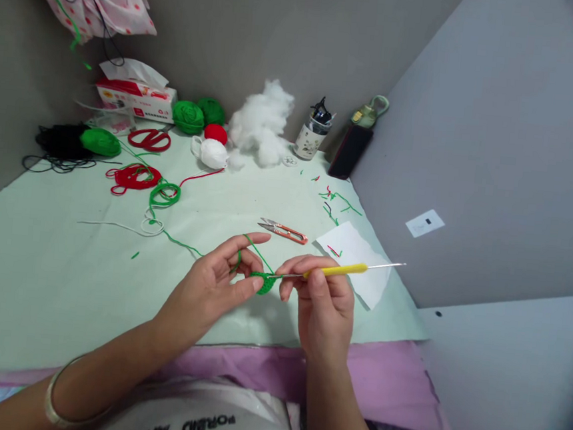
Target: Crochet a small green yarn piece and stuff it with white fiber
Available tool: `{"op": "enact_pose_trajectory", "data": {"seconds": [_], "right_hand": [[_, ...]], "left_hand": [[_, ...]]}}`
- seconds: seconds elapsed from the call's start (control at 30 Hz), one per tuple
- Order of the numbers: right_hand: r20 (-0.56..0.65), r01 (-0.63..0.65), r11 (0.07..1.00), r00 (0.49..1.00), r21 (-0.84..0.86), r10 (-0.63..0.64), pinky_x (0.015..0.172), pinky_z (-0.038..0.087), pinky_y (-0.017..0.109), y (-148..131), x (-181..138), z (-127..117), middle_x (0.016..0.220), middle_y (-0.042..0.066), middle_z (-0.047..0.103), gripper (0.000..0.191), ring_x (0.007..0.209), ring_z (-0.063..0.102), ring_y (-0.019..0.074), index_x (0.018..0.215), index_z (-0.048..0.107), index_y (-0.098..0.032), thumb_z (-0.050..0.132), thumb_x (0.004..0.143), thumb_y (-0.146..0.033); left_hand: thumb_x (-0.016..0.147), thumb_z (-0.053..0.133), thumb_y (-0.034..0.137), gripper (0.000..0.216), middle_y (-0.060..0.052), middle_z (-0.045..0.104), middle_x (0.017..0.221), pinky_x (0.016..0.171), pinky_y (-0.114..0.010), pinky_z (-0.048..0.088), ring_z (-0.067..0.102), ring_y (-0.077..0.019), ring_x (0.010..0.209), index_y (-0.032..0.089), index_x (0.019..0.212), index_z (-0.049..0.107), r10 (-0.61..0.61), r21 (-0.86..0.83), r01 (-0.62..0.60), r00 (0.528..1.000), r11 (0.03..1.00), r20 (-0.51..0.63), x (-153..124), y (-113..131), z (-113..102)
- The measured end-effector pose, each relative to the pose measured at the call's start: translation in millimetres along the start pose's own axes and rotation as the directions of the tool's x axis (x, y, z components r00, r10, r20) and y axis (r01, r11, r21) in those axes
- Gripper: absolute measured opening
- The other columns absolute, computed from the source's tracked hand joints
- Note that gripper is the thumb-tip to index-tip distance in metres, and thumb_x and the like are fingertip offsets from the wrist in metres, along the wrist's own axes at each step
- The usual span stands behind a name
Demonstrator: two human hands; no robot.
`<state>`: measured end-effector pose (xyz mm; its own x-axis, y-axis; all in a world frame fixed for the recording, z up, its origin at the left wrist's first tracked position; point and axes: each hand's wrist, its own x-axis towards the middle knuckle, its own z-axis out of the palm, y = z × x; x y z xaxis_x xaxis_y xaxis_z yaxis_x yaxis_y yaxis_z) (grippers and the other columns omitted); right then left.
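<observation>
My left hand (221, 277) pinches a small green crochet piece (263, 282) between thumb and fingers, above the pale green table (35, 273). Green yarn (183, 245) is looped over its raised index finger and trails left across the table. My right hand (322, 297) grips a crochet hook with a yellow handle (336, 270). The hook's metal tip is in the green piece, and its other metal end points right. Both hands hover just above the table's near edge.
Orange thread snips (285, 230) lie just beyond the hands, and a white paper (357, 261) lies to the right. Further back are red scissors (149, 139), green, red, white and black yarn balls, white stuffing (264, 123), a tissue box (136, 95), a jar (312, 135) and yarn scraps.
</observation>
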<state>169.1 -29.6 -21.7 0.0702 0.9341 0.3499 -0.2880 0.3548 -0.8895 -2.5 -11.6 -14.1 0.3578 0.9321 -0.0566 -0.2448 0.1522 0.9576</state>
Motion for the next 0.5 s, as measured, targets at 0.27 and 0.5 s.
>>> {"op": "enact_pose_trajectory", "data": {"seconds": [0.27,0.5], "right_hand": [[0.188,0.343,0.791,0.939,-0.507,-0.287,0.076,0.057,0.032,-9,-9,1,0.098,0.005,0.073,0.024,0.089,0.068,0.0166,0.108,0.07,-0.023,0.05,0.101,-0.01],[0.379,0.54,0.281,0.799,-0.793,-0.467,0.078,0.061,0.034,7,-19,0,0.113,0.007,0.07,0.038,0.101,0.07,0.021,0.124,0.068,-0.031,0.065,0.093,-0.009]], "left_hand": [[0.089,0.072,0.022,0.045,0.002,0.06,0.091,0.097,-0.032,0.041,0.055,-0.0163,0.096,0.032,0.132,0.062,0.106,0.201,-0.08,0.987,0.976,-0.12,-1,-4,5],[0.083,0.082,0.031,0.054,0.003,0.059,0.089,0.062,-0.024,0.04,0.041,-0.008,0.064,0.028,0.134,0.063,-0.056,-0.083,0.049,0.994,0.995,-0.089,-1,0,12]]}}
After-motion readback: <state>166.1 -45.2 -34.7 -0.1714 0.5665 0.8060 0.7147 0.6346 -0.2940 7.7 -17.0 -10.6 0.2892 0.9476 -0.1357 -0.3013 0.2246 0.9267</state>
